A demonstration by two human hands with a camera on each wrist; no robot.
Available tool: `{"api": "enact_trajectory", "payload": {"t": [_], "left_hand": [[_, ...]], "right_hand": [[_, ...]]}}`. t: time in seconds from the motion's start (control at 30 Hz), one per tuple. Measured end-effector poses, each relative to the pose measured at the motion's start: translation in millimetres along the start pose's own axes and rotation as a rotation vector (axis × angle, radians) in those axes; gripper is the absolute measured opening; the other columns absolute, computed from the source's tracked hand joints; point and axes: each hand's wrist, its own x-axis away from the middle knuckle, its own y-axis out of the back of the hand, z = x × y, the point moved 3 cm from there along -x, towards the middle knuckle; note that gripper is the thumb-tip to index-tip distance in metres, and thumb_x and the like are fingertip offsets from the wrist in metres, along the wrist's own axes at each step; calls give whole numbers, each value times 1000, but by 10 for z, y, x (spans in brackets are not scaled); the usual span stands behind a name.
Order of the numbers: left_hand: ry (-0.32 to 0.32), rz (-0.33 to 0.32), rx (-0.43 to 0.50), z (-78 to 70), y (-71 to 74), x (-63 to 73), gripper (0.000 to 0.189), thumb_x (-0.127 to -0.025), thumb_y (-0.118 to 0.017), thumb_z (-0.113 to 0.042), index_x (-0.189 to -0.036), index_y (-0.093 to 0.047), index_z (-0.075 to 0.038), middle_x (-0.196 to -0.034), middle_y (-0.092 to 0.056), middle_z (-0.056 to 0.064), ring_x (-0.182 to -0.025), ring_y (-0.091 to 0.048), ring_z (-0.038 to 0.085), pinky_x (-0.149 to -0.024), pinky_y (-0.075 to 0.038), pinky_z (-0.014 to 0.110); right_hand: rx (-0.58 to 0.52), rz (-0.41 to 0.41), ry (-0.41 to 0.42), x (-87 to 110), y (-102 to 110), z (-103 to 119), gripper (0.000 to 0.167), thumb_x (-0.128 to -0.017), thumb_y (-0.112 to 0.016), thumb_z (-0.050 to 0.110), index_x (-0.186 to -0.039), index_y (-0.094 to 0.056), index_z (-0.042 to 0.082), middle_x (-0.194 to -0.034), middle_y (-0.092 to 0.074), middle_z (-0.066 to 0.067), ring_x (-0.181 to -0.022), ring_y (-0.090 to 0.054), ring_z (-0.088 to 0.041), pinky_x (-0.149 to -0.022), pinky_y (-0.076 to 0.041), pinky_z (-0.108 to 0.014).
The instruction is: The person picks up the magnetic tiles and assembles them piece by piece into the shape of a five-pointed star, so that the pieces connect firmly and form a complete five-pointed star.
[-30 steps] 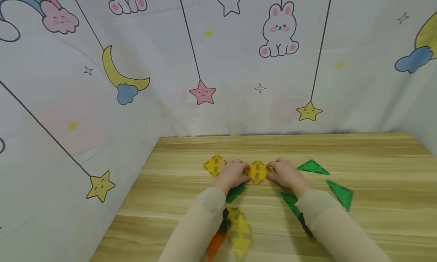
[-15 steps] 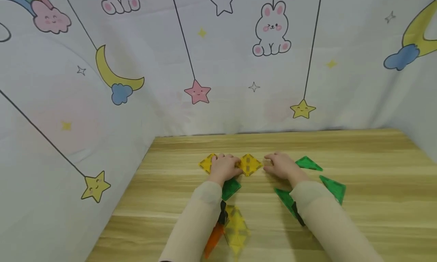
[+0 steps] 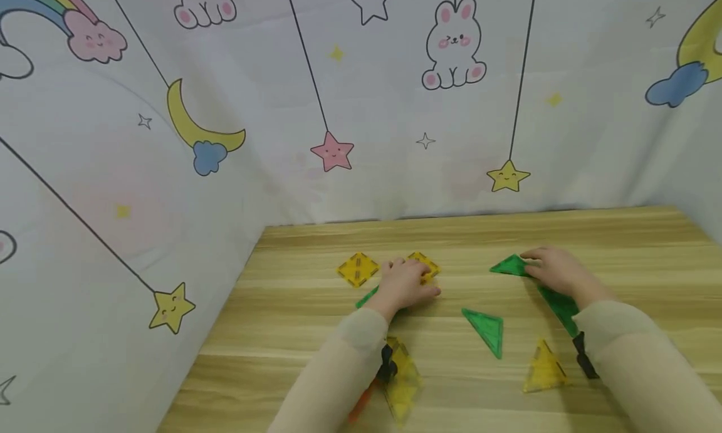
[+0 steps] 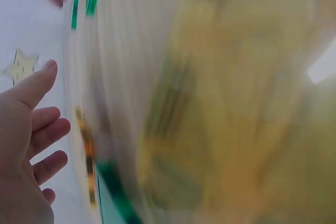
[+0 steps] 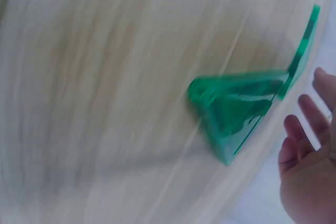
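In the head view my left hand (image 3: pixel 403 287) hovers with spread thumb and loose fingers, overlapping a yellow diamond (image 3: pixel 416 257) of magnetic tiles. The left wrist view shows that hand (image 4: pixel 29 135) holding nothing. A second yellow diamond (image 3: pixel 358 269) lies just to its left, and a green triangular tile (image 3: pixel 366 297) peeks out below the wrist. Farther right, my right hand (image 3: pixel 558 273) reaches over a green triangle tile (image 3: pixel 509 266), fingertips right at its edge. Its fingers (image 5: pixel 298 132) bend gently with nothing between them. Another green triangle (image 3: pixel 560 307) is partly behind the right wrist.
A green triangle (image 3: pixel 486 330) lies mid-table, with a yellow triangle (image 3: pixel 544 369) nearer me. Yellow tiles (image 3: pixel 403 380) and an orange piece (image 3: pixel 363 403) sit by the left forearm. A cartoon-printed white cloth (image 3: pixel 383 188) rises behind the wooden table (image 3: pixel 316 383).
My right hand has left the right-hand yellow diamond and moved right to the far green triangle. The left hand has shifted right, off the left diamond and onto the other.
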Motion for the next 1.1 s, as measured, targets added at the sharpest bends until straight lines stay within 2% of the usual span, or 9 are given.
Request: {"api": "enact_trajectory", "payload": {"t": [0.17,0.3,0.43,0.53,0.67,0.83,0.9,1.03,1.1], "left_hand": [[-75,33,60,-341,-132,43,53,-81,-60,-62,-122,-61,-28,-119,-57,-15,-112,-46,16,-92,-28,41],[-101,40,102,-481,-224,75,58,-75,-64,-64,-119,-61,-27,-116,-56,-16,-109,-45,14,-90,-29,39],[-116,43,148,-517,-259,101,59,-72,-69,-63,-119,-61,-27,-115,-56,-17,-107,-44,12,-87,-28,37],[-159,77,179,-547,-264,103,55,-74,-70,-59,-119,-60,-29,-113,-55,-20,-105,-43,9,-86,-27,35],[-258,146,256,-614,-257,110,44,-79,-70,-50,-118,-61,-31,-110,-56,-24,-101,-41,5,-85,-26,32],[-395,206,331,-653,-252,123,34,-84,-69,-41,-115,-65,-30,-111,-57,-26,-102,-39,2,-90,-25,30],[-434,226,327,-661,-252,119,31,-85,-68,-40,-115,-65,-30,-113,-56,-25,-104,-38,2,-91,-24,30],[-478,280,300,-675,-255,120,31,-86,-66,-40,-117,-64,-32,-117,-55,-26,-104,-37,1,-90,-22,27],[-493,288,288,-660,-244,120,32,-87,-65,-40,-118,-64,-33,-118,-55,-26,-102,-37,1,-88,-21,27]], "right_hand": [[6,33,25,38,2,-32,38,-91,-57,15,-121,-56,-8,-118,-52,-34,-109,-45,-53,-88,-37,-61],[26,69,17,39,-45,-37,38,-90,-60,16,-119,-57,-8,-118,-50,-37,-108,-45,-54,-87,-37,-61],[15,75,19,27,-70,1,36,-90,-59,17,-118,-59,-6,-118,-49,-37,-108,-45,-54,-87,-37,-61],[-6,83,22,18,-66,39,34,-90,-59,16,-117,-61,-5,-118,-49,-36,-108,-46,-53,-87,-37,-61],[-31,103,28,9,-55,79,30,-91,-58,14,-116,-62,-2,-118,-52,-32,-109,-46,-51,-88,-37,-60],[-35,68,84,-11,-38,117,28,-91,-58,10,-117,-63,1,-116,-55,-27,-108,-50,-47,-87,-39,-58],[-24,58,124,-15,-40,128,28,-90,-59,7,-117,-64,1,-115,-56,-25,-106,-52,-45,-86,-41,-57],[13,103,178,-16,-61,135,28,-88,-58,1,-116,-64,0,-114,-56,-24,-105,-52,-44,-85,-42,-56],[18,125,185,-13,-64,137,28,-88,-56,-2,-115,-65,1,-113,-56,-23,-104,-53,-43,-84,-43,-55]]}}
